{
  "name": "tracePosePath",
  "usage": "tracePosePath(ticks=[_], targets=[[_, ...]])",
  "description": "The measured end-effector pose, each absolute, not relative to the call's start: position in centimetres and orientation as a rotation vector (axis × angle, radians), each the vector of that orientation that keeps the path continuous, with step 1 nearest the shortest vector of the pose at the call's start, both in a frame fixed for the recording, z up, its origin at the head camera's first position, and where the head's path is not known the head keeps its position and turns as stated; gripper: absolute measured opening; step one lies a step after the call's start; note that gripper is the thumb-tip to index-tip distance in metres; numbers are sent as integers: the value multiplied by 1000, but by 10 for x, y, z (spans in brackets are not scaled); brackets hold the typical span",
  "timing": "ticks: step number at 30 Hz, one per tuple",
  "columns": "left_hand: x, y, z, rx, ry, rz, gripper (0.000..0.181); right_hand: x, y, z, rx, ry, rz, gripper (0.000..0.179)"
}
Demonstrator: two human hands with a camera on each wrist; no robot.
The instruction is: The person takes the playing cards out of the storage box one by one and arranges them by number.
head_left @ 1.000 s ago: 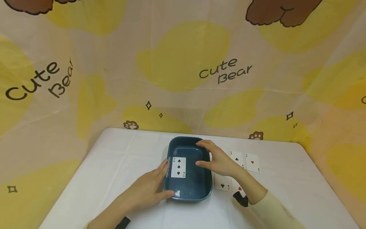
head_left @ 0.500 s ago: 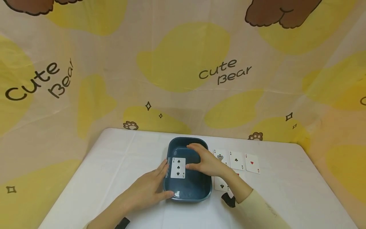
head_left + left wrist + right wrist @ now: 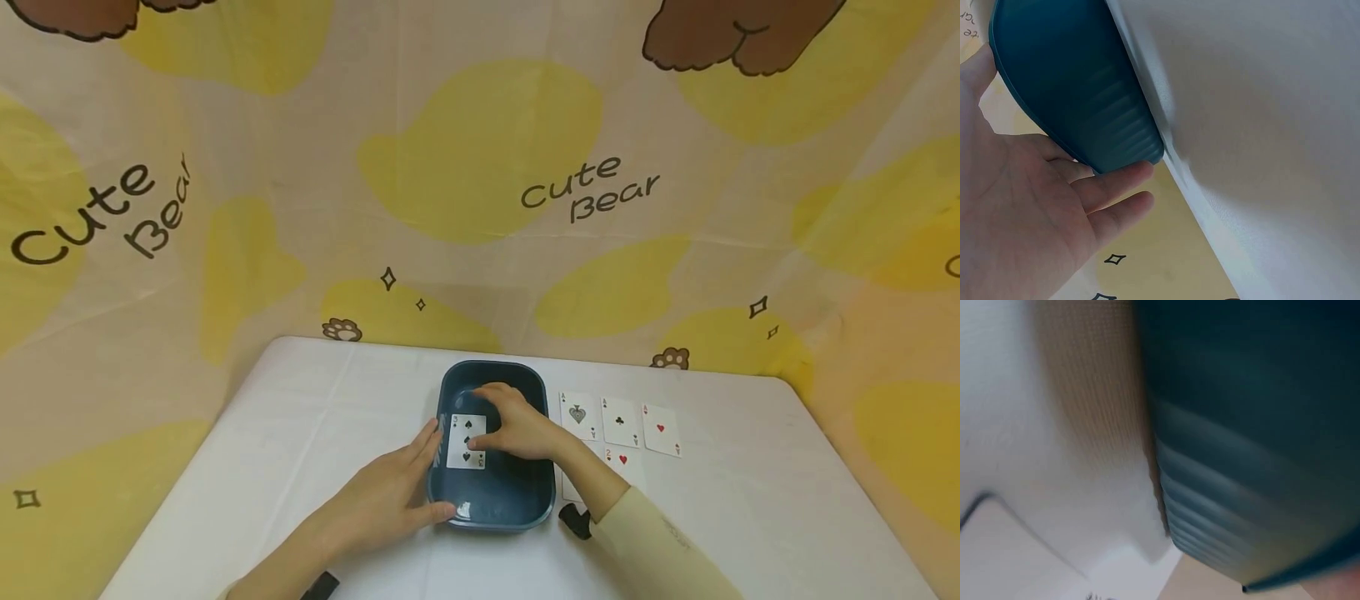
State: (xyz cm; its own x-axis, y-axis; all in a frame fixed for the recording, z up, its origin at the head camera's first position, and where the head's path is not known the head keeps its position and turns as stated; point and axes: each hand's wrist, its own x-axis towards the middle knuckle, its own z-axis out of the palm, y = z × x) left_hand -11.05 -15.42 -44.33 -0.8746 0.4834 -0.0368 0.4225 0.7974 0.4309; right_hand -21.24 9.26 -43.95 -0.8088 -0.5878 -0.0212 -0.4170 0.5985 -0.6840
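Note:
A dark blue rectangular dish (image 3: 506, 492) stands mid-table with a three of spades playing card (image 3: 457, 450) lying face up inside. My left hand (image 3: 378, 492) rests against its left side, fingers straight and the thumb by the near rim; the left wrist view shows those fingers (image 3: 1113, 184) touching the ribbed outer wall (image 3: 1085, 81). Over the dish reaches my right hand (image 3: 517, 429), thumb above the card's right part, the other fingers spread beyond its far edge. Whether the thumb touches the card is unclear. The right wrist view has mostly the dish's wall (image 3: 1254, 444).
Right of the dish lie an ace of spades (image 3: 577, 414), an ace of clubs (image 3: 620, 421) and an ace of hearts (image 3: 662, 429) in a row. Below them, a two of hearts (image 3: 622, 460) and another card are partly hidden by my right arm. A patterned cloth (image 3: 480, 167) hangs behind the table.
My right hand has moved left across the dish, from its right rim to over the three of spades, uncovering the aces on the right. The left hand and the dish stay put.

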Motion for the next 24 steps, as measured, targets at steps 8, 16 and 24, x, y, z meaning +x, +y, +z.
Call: tracePosePath(ticks=[8, 16, 24], targets=[[-110, -157, -445, 720, 2836, 645, 104, -219, 77, -451, -805, 2609, -844, 90], [-110, -156, -447, 715, 2840, 638, 104, -220, 74, -458, -807, 2683, -726, 91], [-110, -156, -445, 734, 2834, 639, 104, -219, 73, -458, -815, 2710, -708, 82]])
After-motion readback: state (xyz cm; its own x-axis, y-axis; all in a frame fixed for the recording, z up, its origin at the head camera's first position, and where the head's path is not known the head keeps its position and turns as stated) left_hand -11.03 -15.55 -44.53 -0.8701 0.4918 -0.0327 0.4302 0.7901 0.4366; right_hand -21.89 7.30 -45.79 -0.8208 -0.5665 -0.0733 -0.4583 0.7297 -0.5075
